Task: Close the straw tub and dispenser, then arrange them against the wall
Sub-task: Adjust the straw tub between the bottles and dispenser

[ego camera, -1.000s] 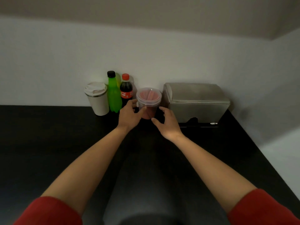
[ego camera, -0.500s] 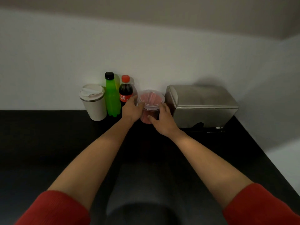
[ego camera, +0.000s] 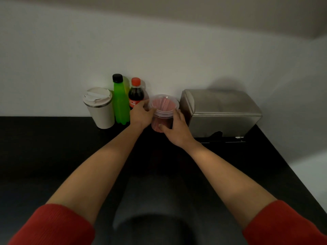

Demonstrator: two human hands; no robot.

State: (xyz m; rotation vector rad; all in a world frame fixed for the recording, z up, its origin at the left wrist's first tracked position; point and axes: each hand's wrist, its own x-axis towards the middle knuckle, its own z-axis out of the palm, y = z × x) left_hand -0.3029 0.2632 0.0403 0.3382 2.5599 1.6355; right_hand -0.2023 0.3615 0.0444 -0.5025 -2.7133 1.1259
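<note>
A clear plastic straw tub (ego camera: 164,106) with red straws inside and a lid on top stands at the back of the black counter, close to the white wall. My left hand (ego camera: 141,115) grips its left side and my right hand (ego camera: 177,128) grips its right front. Right beside it sits the steel dispenser (ego camera: 221,110), lid down, also near the wall.
Left of the tub stand a cola bottle (ego camera: 135,96), a green bottle (ego camera: 121,101) and a white lidded travel cup (ego camera: 100,108), all against the wall. The black counter (ego camera: 53,147) ends at a right edge (ego camera: 286,168).
Both hands have pushed the tub farther back toward the wall, between the cola bottle and the dispenser. The right hand went from near the tub to gripping it.
</note>
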